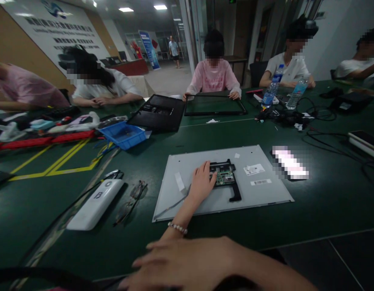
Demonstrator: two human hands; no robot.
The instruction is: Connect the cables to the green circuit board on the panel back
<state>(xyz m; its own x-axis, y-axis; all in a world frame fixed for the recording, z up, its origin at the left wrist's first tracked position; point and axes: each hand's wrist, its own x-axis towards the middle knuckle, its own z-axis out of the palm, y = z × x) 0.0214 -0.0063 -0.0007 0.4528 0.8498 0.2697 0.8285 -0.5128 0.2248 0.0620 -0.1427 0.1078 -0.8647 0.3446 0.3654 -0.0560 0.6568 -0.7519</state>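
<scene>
Circuit board (225, 178) partly behind the left hand (202, 182)

Circuit board (225, 178) partly hidden by left hand (202, 180), label (254, 169) print illegible

Green-topped table (311, 214) up front, yellow tape lines (29, 176) at left. Brown wall (11, 48) with white sign panel (84, 24), blue logo (55, 9). Beyond: pale floor (167, 74), red counter (132, 69), 1 blue upright banner (149, 48). Ceiling lights (160, 7) on. Plain grey wall (344, 36) at right.

Board (225, 178) on panel (215, 198), glasses (131, 206) left, phone (290, 163) right, frame (215, 114) behind
</scene>
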